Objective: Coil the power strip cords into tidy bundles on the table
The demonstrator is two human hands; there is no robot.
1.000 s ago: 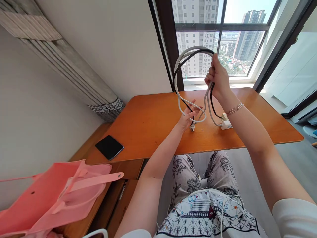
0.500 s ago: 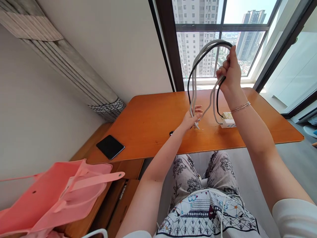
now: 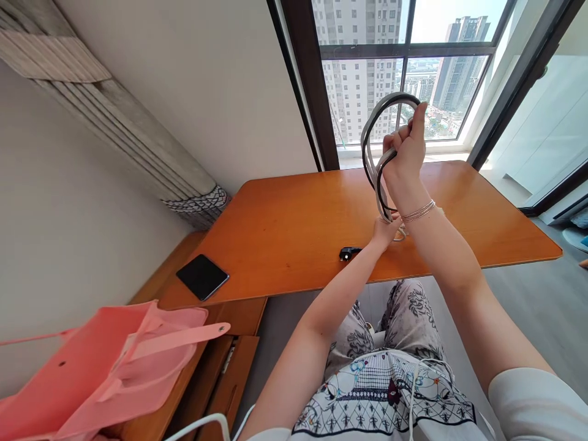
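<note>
A looped bundle of black and white cables hangs upright above the wooden table. At its upper right, my right hand is closed around the loop, thumb pointing up. Lower down, my left hand grips the bottom of the same bundle, partly hidden behind my right wrist. A black plug lies on the table just left of my left forearm. The white block seen earlier at the cable's end is hidden now behind my right arm.
The orange-brown table spans the space before me, against a window. A black tablet-like device lies at its left end. Lower left is a pink bag. A gathered curtain hangs at left.
My right hand has moved left and slightly down, my left hand to the right. The cable loop has become narrower and tighter. The black plug shows more fully on the table.
</note>
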